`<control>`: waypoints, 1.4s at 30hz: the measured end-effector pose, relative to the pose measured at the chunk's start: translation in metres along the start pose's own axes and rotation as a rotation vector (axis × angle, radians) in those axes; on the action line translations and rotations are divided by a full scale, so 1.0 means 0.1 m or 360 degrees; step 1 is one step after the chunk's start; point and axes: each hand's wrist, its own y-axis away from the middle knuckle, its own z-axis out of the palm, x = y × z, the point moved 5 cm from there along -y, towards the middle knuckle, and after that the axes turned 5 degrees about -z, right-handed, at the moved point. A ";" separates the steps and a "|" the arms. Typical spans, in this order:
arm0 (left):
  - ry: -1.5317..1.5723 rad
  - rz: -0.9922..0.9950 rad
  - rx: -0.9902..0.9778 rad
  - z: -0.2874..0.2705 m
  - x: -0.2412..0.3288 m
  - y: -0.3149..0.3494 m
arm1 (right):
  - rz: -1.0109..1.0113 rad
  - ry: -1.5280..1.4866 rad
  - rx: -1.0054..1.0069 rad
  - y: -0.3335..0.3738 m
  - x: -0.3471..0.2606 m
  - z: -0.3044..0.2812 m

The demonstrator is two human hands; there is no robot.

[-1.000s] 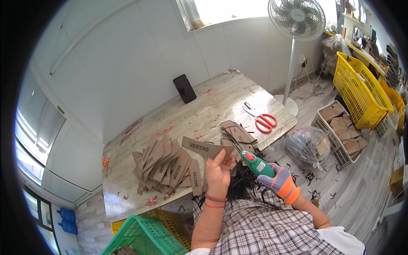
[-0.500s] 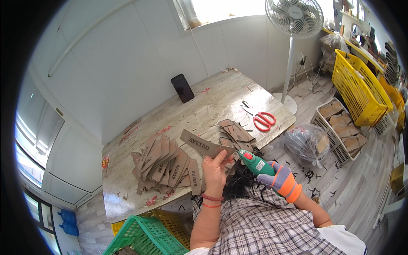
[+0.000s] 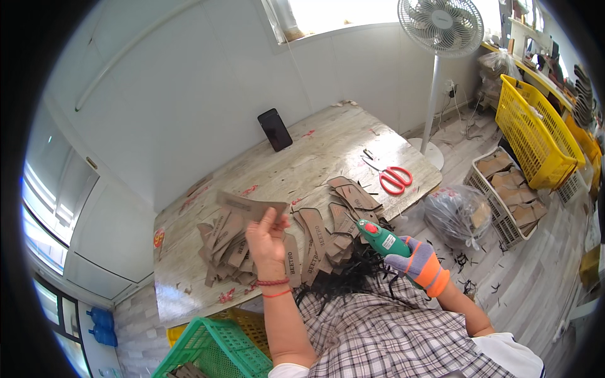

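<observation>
My bare left hand (image 3: 268,242), with red bands on the wrist, pinches a curved taupe piece (image 3: 239,205) with dark print. It holds the piece over the left part of a loose pile of similar pieces (image 3: 220,258). In a purple and orange glove, my right hand (image 3: 419,263) grips a green handheld power tool (image 3: 381,239) with a red button. The tool's front end points left, beside a second group of taupe pieces (image 3: 315,236). Black strip scraps (image 3: 350,271) lie heaped along the table edge and my checked apron.
Red-handled scissors (image 3: 396,181) and a propped phone (image 3: 275,130) are on the worn table (image 3: 340,135). Below it stands a green crate (image 3: 211,346). On the right are a full plastic bag (image 3: 457,214), a crate of brown pieces (image 3: 510,189), a yellow basket (image 3: 539,135) and a fan (image 3: 441,28).
My left hand has carried the taupe piece leftward, away from the tool and over the left pile. My right hand and the green tool have barely moved.
</observation>
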 end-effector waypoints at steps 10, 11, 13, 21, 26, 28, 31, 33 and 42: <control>-0.2441 0.0355 0.0500 -0.18 -1.06 -0.18 | -0.0067 0.0081 0.0087 0.01 0.23 0.00; -0.2351 0.0269 0.0475 -0.18 -1.11 -0.18 | -0.0079 0.0105 0.0091 0.01 0.23 -0.01; -0.2182 0.0114 0.0431 -0.22 -1.20 -0.24 | 0.0022 0.0034 0.0104 0.00 0.29 0.00; -0.0418 0.0359 0.0221 -0.01 -0.81 -0.10 | -0.0037 0.0063 0.0049 -0.12 0.24 0.14; 0.0132 0.0230 0.0077 0.30 -0.54 0.15 | -0.0062 0.0138 0.0029 -0.15 -0.06 0.24; 0.0234 0.0183 0.0070 0.42 -0.52 0.25 | -0.0061 0.0100 0.0036 -0.15 -0.07 0.24; 0.0202 0.0210 0.0114 0.51 -0.50 0.34 | -0.0097 -0.0021 0.0060 -0.15 -0.02 0.24; 0.0217 0.0280 0.0096 0.56 -0.45 0.39 | -0.0069 -0.0107 0.0045 -0.15 -0.02 0.24; 0.0058 0.0439 0.0117 0.65 -0.32 0.52 | -0.0200 -0.0135 -0.0005 -0.10 -0.20 0.24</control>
